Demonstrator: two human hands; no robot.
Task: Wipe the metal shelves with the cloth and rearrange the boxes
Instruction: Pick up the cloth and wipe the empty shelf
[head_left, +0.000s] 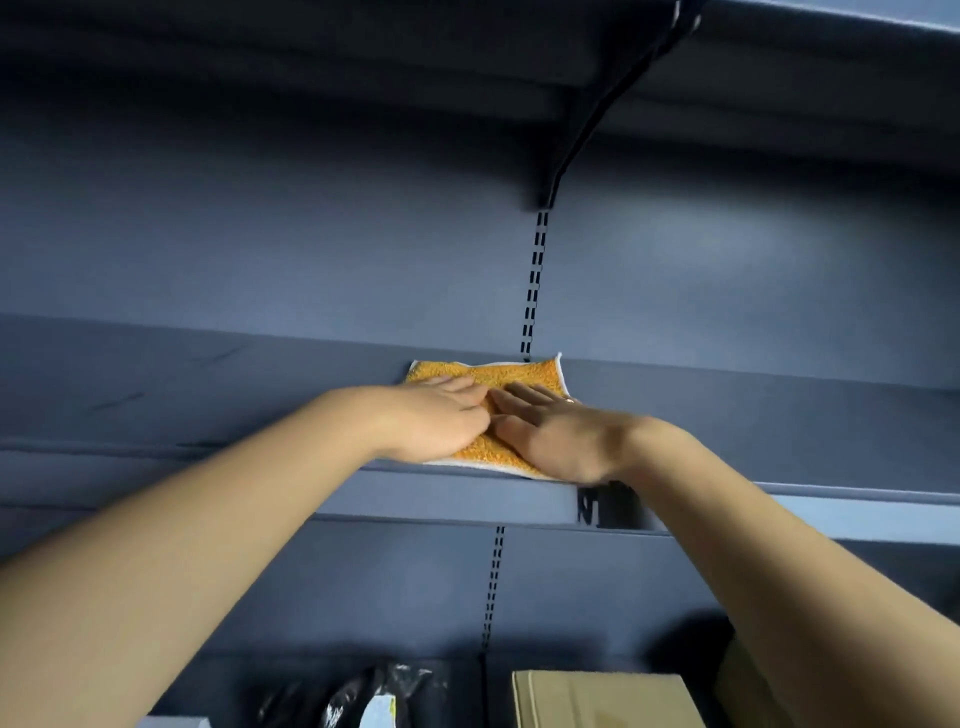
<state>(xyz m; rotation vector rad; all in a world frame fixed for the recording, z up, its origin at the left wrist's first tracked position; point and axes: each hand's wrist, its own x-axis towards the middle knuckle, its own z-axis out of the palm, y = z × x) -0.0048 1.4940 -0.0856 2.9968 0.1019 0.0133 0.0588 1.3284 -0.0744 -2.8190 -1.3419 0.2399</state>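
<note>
Head view showed left hand (441, 415) and right hand (550, 431) pressing flat, fingers straight, on an orange cloth (488, 376) lying long-side left-to-right on the metal shelf (208, 384), both equally near

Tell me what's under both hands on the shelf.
An orange cloth lies flat on the metal shelf; the left hand and right hand press on it. Its middle and the shelf beneath are covered.

Left hand (439, 415) and right hand (550, 431) press flat an orange cloth (524, 375) on the metal shelf (208, 395).
</note>
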